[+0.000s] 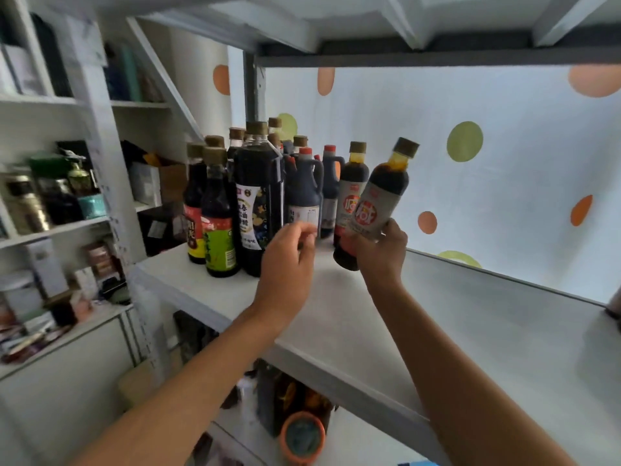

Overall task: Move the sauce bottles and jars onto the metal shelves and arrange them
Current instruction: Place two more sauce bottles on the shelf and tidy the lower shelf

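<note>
Head view: I am holding the grey-labelled sauce bottle (376, 203) tilted in my right hand (381, 252), fingers wrapped round its base, above the metal shelf (470, 324); I should be righting it and setting it beside its twin (351, 193), my left hand (285, 260) loosely curled, empty

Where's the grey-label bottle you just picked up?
Tilted in the right hand, above the shelf, right of its upright twin at the cluster's right end.

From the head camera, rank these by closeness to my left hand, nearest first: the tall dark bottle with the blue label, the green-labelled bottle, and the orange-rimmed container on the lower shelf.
Measured from the left hand:
1. Tall dark bottle with the blue label, just left of the hand, beside the fingers.
2. Green-labelled bottle, further left at the shelf's front edge.
3. Orange-rimmed container, on the lower shelf, well below the hand.
</note>
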